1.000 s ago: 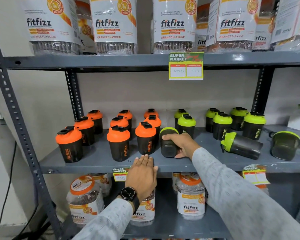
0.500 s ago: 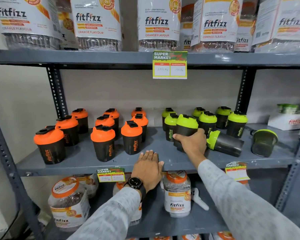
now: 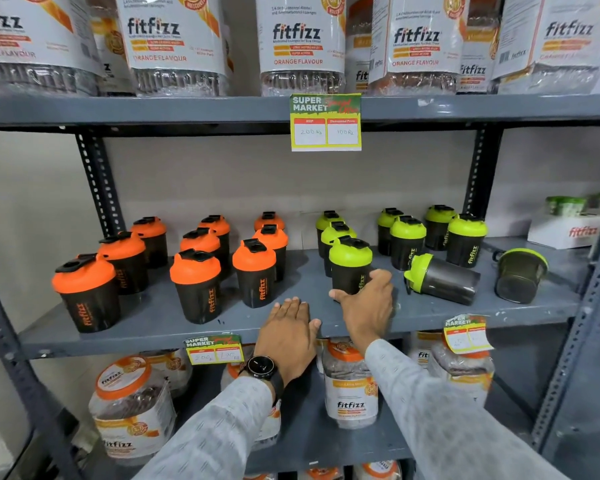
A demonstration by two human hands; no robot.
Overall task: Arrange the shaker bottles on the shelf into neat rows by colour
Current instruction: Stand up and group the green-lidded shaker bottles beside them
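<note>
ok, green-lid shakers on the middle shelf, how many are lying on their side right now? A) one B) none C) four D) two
D: one green-lid shaker lies with its lid pointing left, and another further right lies tipped with its base toward the camera; the rest, like the front green-lid shaker by the right hand, stand upright.

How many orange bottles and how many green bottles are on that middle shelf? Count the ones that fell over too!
Orange-lidded shaker bottles: 9, all upright.
Green-lidded shaker bottles: 9; 7 upright, including the one at the right hand, and 2 tipped over: one on its side, one further right.
Total: 18 bottles on the middle shelf.
</note>
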